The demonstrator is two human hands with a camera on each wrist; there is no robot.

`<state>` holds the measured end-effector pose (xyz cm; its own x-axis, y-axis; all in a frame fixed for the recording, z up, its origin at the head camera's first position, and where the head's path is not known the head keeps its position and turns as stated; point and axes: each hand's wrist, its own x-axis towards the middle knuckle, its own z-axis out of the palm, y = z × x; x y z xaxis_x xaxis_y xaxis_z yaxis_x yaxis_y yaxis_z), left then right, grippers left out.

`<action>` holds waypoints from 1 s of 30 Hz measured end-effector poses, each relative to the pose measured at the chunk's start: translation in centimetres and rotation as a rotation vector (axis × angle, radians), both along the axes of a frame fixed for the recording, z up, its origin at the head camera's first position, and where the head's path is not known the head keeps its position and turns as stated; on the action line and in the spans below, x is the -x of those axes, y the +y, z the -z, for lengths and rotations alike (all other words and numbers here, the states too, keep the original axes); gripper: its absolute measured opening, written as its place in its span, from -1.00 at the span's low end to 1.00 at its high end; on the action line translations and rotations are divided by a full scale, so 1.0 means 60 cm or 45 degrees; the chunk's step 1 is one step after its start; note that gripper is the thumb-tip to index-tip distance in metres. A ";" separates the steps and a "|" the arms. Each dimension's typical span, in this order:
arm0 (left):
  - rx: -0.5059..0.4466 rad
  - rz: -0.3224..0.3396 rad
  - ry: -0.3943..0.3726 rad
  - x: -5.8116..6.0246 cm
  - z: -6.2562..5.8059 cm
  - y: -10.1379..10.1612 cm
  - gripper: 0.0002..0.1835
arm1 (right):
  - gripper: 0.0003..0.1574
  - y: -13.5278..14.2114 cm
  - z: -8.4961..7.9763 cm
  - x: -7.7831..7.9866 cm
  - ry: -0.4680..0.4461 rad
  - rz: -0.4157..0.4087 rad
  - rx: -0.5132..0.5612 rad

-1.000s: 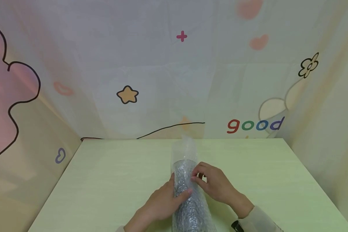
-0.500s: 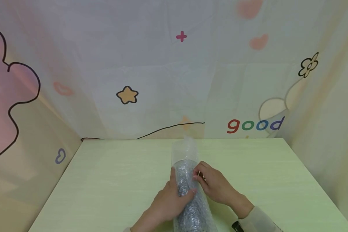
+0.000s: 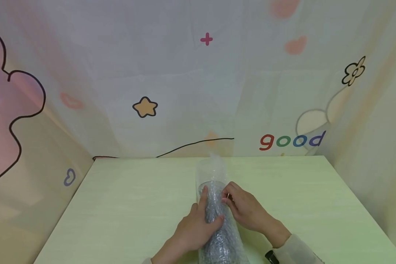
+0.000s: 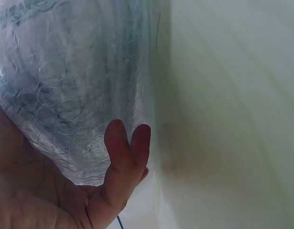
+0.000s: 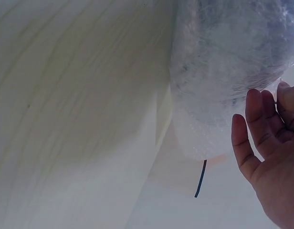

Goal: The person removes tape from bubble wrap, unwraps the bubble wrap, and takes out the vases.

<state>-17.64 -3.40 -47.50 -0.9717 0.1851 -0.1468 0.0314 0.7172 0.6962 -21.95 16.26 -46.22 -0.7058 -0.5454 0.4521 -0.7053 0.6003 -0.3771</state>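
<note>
A grey cylinder-shaped bundle in clear bubble wrap (image 3: 214, 238) stretches from the table's near side toward the back, and its contents are hidden by the wrap. The wrap's loose end (image 3: 212, 168) extends past the bundle's far rim. My left hand (image 3: 196, 227) rests along the bundle's left side, thumb across the top and index finger straight up toward the rim; in the left wrist view two more fingers (image 4: 119, 148) stand beside the wrap. On the bundle's right side, my right hand (image 3: 245, 207) pinches the bubble wrap's edge between thumb and fingertips.
The bundle lies on a pale green-yellow table (image 3: 135, 198). Behind the table's back edge hangs a printed curtain (image 3: 171, 80), with side panels at left and right. Something small and black (image 3: 271, 256) shows by the right sleeve (image 3: 297, 251).
My left hand has slid up and to the right, its index finger now lying on top near the rim. The right hand keeps its pinch, shifted slightly right. The view has tilted a little.
</note>
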 end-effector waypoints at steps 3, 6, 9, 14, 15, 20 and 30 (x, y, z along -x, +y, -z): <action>-0.001 0.000 0.000 -0.001 -0.001 0.001 -0.01 | -0.88 0.000 -0.001 0.000 0.005 -0.001 -0.004; -0.006 0.000 -0.002 -0.001 -0.003 0.001 -0.01 | -0.88 0.000 -0.002 0.001 0.004 -0.002 -0.010; -0.015 0.005 -0.011 -0.002 -0.006 0.001 -0.01 | -0.88 0.000 -0.004 0.001 0.009 0.002 -0.014; -0.018 0.004 -0.023 -0.001 -0.005 0.002 0.00 | -0.87 0.000 -0.005 0.002 0.029 0.002 -0.010; -0.012 -0.001 -0.025 0.000 -0.005 0.003 0.00 | -0.87 0.000 -0.005 0.002 0.028 0.002 -0.011; -0.003 -0.010 -0.022 0.000 -0.004 0.004 -0.01 | -0.87 0.000 -0.008 0.002 0.016 0.008 -0.013; -0.009 -0.012 -0.024 0.000 -0.004 0.004 -0.01 | -0.86 -0.003 -0.016 -0.003 -0.089 0.040 0.008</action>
<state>-17.66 -3.19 -47.24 -0.9705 0.1770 -0.1635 0.0117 0.7125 0.7016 -21.75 16.06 -45.26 -0.7525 -0.5199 0.4043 -0.6580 0.6189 -0.4290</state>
